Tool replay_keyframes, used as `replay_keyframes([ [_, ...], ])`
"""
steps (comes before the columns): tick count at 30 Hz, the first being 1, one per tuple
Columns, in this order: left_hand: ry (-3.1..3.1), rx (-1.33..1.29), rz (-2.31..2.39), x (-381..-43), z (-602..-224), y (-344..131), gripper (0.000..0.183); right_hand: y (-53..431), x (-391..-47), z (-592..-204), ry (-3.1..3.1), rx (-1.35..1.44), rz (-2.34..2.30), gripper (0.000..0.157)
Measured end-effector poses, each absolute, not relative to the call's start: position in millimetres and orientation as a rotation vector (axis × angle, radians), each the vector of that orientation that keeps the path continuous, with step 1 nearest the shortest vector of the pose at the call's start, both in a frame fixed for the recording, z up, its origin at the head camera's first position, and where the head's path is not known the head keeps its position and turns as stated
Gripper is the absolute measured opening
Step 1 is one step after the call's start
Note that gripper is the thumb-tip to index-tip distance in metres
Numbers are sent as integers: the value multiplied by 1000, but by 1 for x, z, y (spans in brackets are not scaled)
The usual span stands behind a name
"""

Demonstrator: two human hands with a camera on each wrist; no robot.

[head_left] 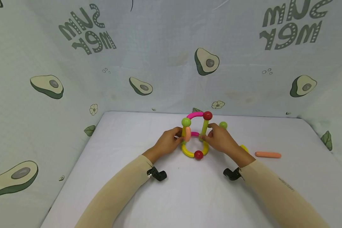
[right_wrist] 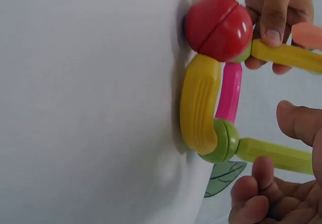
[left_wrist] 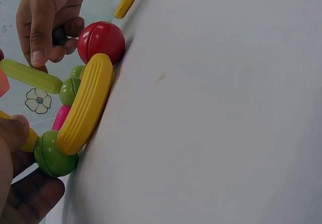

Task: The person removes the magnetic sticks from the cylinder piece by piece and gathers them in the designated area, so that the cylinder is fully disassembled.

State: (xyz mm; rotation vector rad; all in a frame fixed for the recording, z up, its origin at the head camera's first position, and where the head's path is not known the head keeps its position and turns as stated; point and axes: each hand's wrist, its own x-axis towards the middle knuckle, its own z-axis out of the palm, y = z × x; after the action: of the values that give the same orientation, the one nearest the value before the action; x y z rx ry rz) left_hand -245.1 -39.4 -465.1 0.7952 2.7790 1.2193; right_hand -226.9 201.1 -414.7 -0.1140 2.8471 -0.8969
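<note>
A magnetic ball-and-stick toy frame stands on the table in the head view. A red ball (head_left: 198,155) joins its curved yellow stick (left_wrist: 89,105) at the front, and curved pink sticks (head_left: 196,114) lie at the back. My left hand (head_left: 168,141) pinches the upright yellow stick (right_wrist: 289,56) just above a green ball (left_wrist: 54,152). A peach curved stick (head_left: 187,134) is beside it. My right hand (head_left: 222,139) is around the upright lime stick (right_wrist: 276,155), thumb and fingers spread apart in the right wrist view. Another red ball (head_left: 207,116) tops that stick; a green ball (head_left: 186,122) tops the left one.
An orange straight stick (head_left: 268,155) lies to the right on the white table (head_left: 182,196). Partly hidden behind my right hand and wrist are a loose green ball (head_left: 223,125) and a yellow stick (head_left: 243,148). Avocado-printed cloth (head_left: 171,63) hangs behind the table.
</note>
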Motion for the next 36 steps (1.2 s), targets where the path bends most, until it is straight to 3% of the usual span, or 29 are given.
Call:
replay_keyframes([
  [9,2765,785,1229,-245,-466,-40,33,200,-199,-426,2770,-178,-772,77],
  [17,2757,768,1237,-245,-468,-41,31,193,-187,-438,2832,-315,-575,91],
  [36,2736,809,1244,-237,-467,-47,32,204,-197,-433,2813,-278,-579,68],
])
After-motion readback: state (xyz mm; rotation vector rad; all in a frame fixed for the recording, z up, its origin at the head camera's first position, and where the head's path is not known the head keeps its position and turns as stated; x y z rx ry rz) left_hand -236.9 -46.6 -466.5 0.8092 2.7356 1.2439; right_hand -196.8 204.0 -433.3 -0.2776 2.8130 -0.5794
